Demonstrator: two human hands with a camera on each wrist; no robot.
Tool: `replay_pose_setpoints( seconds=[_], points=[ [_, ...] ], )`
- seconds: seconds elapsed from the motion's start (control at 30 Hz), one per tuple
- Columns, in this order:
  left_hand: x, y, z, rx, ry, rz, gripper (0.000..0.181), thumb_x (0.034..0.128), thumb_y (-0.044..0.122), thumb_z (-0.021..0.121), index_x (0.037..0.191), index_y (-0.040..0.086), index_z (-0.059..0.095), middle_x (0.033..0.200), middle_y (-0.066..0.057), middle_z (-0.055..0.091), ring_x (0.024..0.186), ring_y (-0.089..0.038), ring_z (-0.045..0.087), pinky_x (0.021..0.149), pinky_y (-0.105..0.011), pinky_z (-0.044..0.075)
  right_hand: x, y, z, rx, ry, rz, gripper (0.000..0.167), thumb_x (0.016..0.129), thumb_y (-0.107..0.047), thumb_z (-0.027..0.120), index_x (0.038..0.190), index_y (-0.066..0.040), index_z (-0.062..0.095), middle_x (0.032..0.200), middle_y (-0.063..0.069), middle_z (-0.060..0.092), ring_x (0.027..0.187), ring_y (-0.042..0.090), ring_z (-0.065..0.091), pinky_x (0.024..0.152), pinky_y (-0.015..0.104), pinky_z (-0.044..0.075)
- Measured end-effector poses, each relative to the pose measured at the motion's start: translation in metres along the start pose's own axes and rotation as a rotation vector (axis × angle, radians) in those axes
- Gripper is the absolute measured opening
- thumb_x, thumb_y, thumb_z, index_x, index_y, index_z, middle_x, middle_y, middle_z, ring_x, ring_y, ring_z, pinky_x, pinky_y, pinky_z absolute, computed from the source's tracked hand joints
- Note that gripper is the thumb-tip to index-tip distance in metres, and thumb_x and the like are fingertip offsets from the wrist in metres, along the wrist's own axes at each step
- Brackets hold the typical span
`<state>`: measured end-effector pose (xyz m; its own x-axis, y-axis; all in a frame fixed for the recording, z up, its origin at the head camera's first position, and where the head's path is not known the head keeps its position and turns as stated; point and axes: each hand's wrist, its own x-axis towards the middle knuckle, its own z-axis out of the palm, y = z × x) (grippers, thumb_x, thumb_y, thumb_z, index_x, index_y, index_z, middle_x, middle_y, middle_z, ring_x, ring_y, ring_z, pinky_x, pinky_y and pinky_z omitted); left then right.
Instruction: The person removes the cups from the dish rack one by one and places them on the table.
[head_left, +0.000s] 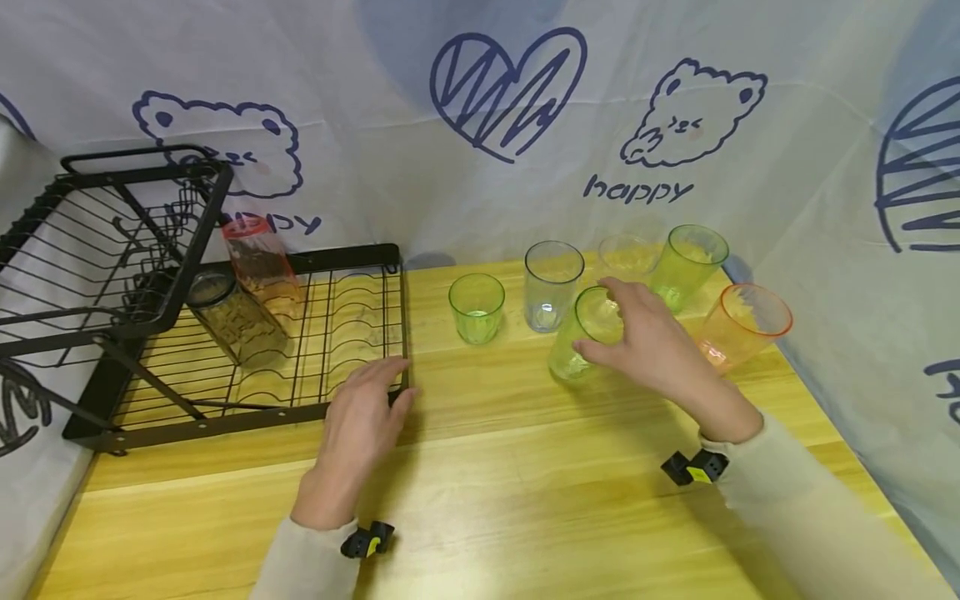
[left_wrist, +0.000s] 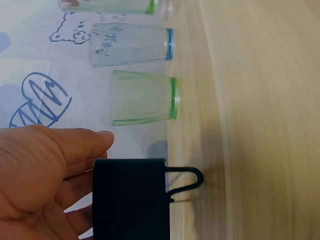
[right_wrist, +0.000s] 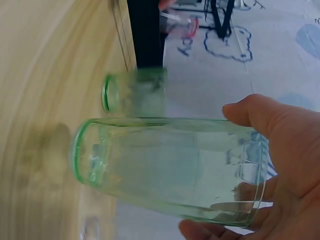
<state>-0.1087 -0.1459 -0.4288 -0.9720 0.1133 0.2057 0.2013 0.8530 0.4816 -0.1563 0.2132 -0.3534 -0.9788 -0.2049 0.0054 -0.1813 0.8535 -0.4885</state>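
My right hand (head_left: 652, 333) grips a tall green glass (right_wrist: 170, 170) near its rim, thumb on one side and fingers on the other. Whether the glass's base touches the table cannot be told. Loosely bent, the fingers of my left hand (head_left: 363, 421) hover at or rest on the front right corner of a black dish rack (head_left: 401, 317); nothing is held there. Between the hands stand a short green glass (head_left: 477, 310) and a bluish clear glass (head_left: 553, 287). Behind and beside my right hand are a clear glass (head_left: 626, 254), another green glass (head_left: 686, 262) and an orange glass (head_left: 742, 329).
Inside the rack, a pink-red glass (head_left: 258, 258) and a dark grey glass (head_left: 236, 321) lean among the wires. The rack's upper tier (head_left: 112, 242) overhangs its left side. A printed white cloth (head_left: 360, 125) hangs behind the wooden table (head_left: 495, 500).
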Motion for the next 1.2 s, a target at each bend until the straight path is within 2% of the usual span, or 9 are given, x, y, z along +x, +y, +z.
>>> replay_pose_setpoints(
  seconds=[0.17,0.4,0.67,1.2],
  points=[
    [-0.001,-0.004,0.002,0.023,0.034,0.052,0.043,0.0995,0.016,0.074,0.14,0.003,0.066,0.147,-0.02,0.063,0.139,-0.045,0.056,0.12,-0.06,0.04,-0.002,0.012,-0.016,-0.087,0.004,0.059,0.095,0.093,-0.05,0.076,0.162,-0.001,0.033,0.161,0.032,0.036,0.145,0.055,0.037,0.115,0.072,0.036],
    [-0.002,-0.006,0.005,0.025,0.037,0.05,0.042,0.1008,0.014,0.071,0.141,0.004,0.066,0.145,-0.019,0.065,0.137,-0.043,0.058,0.12,-0.06,0.04,-0.006,0.03,-0.024,-0.189,-0.022,0.087,0.098,0.094,-0.047,0.076,0.163,0.004,0.028,0.153,0.039,0.039,0.138,0.06,0.039,0.109,0.074,0.038],
    [-0.001,-0.006,0.005,0.022,0.015,0.019,0.042,0.1024,0.015,0.069,0.143,0.006,0.064,0.146,-0.017,0.065,0.139,-0.043,0.056,0.119,-0.061,0.039,-0.004,0.045,-0.028,-0.197,-0.079,0.119,0.101,0.095,-0.047,0.074,0.164,0.005,0.024,0.157,0.042,0.032,0.142,0.062,0.032,0.112,0.076,0.035],
    [0.0,-0.005,0.004,0.019,0.005,0.001,0.042,0.1035,0.016,0.067,0.145,0.009,0.064,0.145,-0.015,0.065,0.141,-0.044,0.054,0.118,-0.064,0.04,-0.002,0.053,-0.038,-0.235,-0.154,0.087,0.097,0.095,-0.046,0.075,0.163,0.005,0.028,0.16,0.041,0.03,0.143,0.062,0.032,0.111,0.076,0.035]
  ],
)
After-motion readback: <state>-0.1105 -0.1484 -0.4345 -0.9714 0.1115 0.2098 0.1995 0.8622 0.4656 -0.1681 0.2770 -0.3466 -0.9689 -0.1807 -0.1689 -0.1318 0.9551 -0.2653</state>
